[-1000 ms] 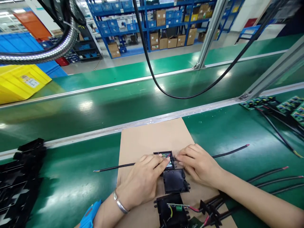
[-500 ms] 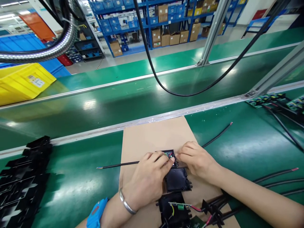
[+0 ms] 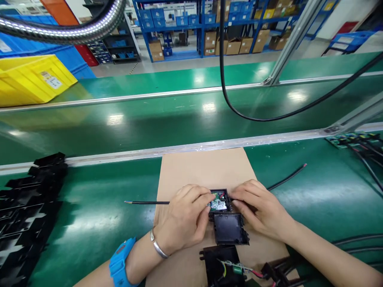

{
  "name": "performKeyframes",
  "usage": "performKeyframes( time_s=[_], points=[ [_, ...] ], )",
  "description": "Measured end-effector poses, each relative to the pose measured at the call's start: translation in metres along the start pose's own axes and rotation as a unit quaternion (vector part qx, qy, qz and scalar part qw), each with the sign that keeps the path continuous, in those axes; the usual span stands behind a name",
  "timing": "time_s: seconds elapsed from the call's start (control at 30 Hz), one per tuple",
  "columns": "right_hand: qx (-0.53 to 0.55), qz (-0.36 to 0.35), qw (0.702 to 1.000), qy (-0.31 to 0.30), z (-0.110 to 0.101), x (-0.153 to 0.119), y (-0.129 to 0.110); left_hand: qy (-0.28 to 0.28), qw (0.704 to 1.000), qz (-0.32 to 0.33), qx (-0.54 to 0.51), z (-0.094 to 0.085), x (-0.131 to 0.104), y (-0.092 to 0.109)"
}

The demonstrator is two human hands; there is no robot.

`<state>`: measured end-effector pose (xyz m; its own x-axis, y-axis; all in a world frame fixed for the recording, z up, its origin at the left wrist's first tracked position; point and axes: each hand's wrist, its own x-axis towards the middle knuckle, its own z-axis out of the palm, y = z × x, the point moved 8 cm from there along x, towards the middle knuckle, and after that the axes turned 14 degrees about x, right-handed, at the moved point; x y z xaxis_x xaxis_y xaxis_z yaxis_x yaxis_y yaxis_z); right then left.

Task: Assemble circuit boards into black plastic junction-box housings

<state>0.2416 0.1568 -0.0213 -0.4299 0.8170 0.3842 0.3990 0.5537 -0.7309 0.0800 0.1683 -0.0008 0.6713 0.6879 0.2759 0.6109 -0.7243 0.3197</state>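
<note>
Black plastic case (image 3: 229, 205) with a green circuit board (image 3: 219, 204) inside, lying on brown cardboard (image 3: 206, 169) on a green tabletop (image 3: 98, 195). The left hand (image 3: 185, 217) touches its left side; whether that grip is closed, I cannot tell. The right hand (image 3: 265, 207) pinches a black cable (image 3: 284, 181) beside its right edge.

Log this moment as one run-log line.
left hand: fingers at open housing | right hand: pinching black cable | circuit board: inside housing | shallow black shell: beside housing
</note>
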Motion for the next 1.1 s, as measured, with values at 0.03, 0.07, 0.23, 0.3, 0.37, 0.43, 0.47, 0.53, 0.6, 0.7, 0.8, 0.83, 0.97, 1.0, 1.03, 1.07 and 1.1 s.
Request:
performKeyframes(
  time_s=[0.03,0.07,0.23,0.3,0.37,0.43,0.47,0.53,0.6,0.7,0.8,0.83,0.97,1.0,1.03,1.07,1.1],
  points=[
    [-0.001,0.006,1.000,-0.002,0.000,0.000,0.001,-0.004,1.000,-0.019,-0.006,-0.002,0.000,-0.004],
    [-0.006,0.014,1.000,-0.005,0.000,0.001,0.002,-0.014,0.999,-0.039,-0.010,-0.002,0.000,-0.008],
    [-0.034,0.027,0.999,-0.029,-0.002,-0.002,0.008,-0.100,0.990,-0.087,0.037,0.006,-0.003,-0.026],
    [-0.051,0.030,0.997,-0.051,-0.004,-0.006,0.010,-0.113,0.989,-0.080,0.055,0.007,-0.005,-0.027],
    [-0.087,0.043,0.992,-0.078,-0.009,-0.006,0.014,-0.128,0.987,-0.080,0.062,0.006,-0.003,-0.030],
    [-0.139,0.045,0.985,-0.095,-0.018,0.007,0.018,-0.134,0.984,-0.087,0.078,-0.001,0.006,-0.038],
    [-0.164,0.039,0.981,-0.094,-0.025,0.020,0.021,-0.130,0.983,-0.093,0.094,-0.006,0.016,-0.045],
    [-0.208,0.036,0.974,-0.086,-0.042,0.057,0.031,-0.101,0.980,-0.107,0.137,-0.022,0.045,-0.064],
    [-0.220,0.045,0.972,-0.062,-0.063,0.100,0.042,-0.062,0.974,-0.122,0.180,-0.038,0.081,-0.086],
    [-0.232,0.070,0.970,-0.023,-0.088,0.136,0.045,-0.017,0.966,-0.141,0.214,-0.052,0.115,-0.104],
    [-0.195,0.067,0.976,-0.065,-0.076,0.102,0.013,-0.012,0.974,-0.119,0.191,-0.050,0.100,-0.078],
    [-0.150,0.062,0.979,-0.125,-0.061,0.077,-0.003,-0.029,0.981,-0.099,0.163,-0.045,0.085,-0.059],
    [0.049,0.157,0.946,-0.279,-0.006,-0.028,-0.047,-0.169,0.980,-0.060,-0.086,-0.010,0.012,0.024],
    [0.070,0.163,0.949,-0.262,-0.001,-0.040,-0.053,-0.180,0.976,-0.053,-0.111,-0.004,-0.002,0.039],
    [0.088,0.163,0.953,-0.242,0.002,-0.046,-0.057,-0.182,0.974,-0.050,-0.121,0.000,-0.012,0.050],
    [0.104,0.162,0.957,-0.217,0.003,-0.047,-0.059,-0.178,0.975,-0.053,-0.121,0.003,-0.019,0.056],
    [0.118,0.163,0.960,-0.195,0.002,-0.045,-0.060,-0.169,0.976,-0.061,-0.120,0.004,-0.023,0.058]
  ],
)
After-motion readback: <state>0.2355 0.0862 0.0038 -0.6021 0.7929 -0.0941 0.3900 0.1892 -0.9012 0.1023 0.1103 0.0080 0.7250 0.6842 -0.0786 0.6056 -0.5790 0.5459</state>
